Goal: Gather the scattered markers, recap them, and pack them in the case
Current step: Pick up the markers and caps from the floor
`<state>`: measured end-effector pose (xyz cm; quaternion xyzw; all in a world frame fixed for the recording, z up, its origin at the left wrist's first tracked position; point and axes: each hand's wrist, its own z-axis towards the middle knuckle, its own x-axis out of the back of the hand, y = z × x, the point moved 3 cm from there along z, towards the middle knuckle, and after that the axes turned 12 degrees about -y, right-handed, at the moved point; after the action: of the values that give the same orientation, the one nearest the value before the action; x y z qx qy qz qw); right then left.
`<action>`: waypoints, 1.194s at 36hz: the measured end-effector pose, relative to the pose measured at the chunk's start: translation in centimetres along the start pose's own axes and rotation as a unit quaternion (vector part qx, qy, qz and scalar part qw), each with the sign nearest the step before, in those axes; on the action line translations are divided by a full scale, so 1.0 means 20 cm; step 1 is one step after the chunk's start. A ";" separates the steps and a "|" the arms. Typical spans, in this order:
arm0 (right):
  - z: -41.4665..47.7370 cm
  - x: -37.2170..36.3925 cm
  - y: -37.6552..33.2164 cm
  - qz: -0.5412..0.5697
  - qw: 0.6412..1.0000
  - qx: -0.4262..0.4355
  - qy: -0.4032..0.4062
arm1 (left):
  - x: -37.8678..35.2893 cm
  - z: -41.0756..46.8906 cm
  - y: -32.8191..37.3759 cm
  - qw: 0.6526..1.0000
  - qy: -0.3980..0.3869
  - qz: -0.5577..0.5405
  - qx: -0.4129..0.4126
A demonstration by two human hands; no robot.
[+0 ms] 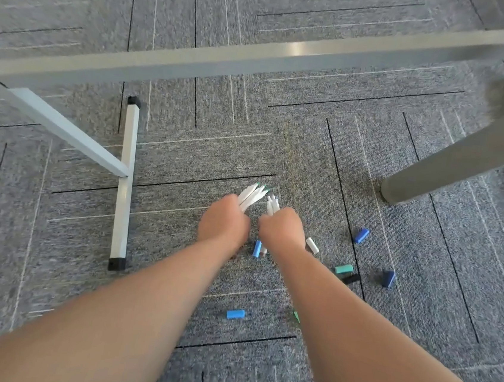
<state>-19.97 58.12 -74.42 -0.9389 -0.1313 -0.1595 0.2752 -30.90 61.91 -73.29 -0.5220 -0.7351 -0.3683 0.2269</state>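
While the gathering looks well under way, recapping and packing have, by my judgement, not begun: every marker in view is bare-tipped, the caps lie loose, and no case shows anywhere.

At nine o'clock from the hands, a pale metal foot bar [125,183] of a table frame lies on the grey carpet [53,232]. The left hand [224,223] is curled into a fist round a bundle of white markers [251,196]. Their green tips fan out toward one o'clock, so the long axes run seven to one.

At six o'clock from that fist, well down between the forearms, a light-blue cap [235,314] lies nine to three. A blue cap [257,248] sits just below the gap between the two wrists and runs twelve to six.

The right hand [282,228], close beside the left, is clenched on a second bundle [272,206]. These markers stand nearer upright in the view, tips toward twelve, and their tip colour is too small to tell. A white barrel end [312,245] pokes out at four o'clock of this fist; whether it is held or lying on the floor I cannot tell.

Further toward three and four o'clock lie a teal cap [343,269] with a black cap [352,278] just beside it, a mid-blue cap [361,235] and a navy cap [388,279]. A grey table leg [465,163] slants in at two o'clock.

What is left: collect the caps, fit them, find the case and fill it.
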 end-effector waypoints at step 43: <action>-1.15 0.47 -0.43 0.079 0.991 0.098 0.054 | 0.68 -0.96 0.37 0.963 -0.081 -0.257 0.018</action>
<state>-19.44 53.81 -48.40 -0.9049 -0.0564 -0.1744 0.3841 -29.81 56.53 -49.25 -0.3394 -0.8668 -0.3578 0.0739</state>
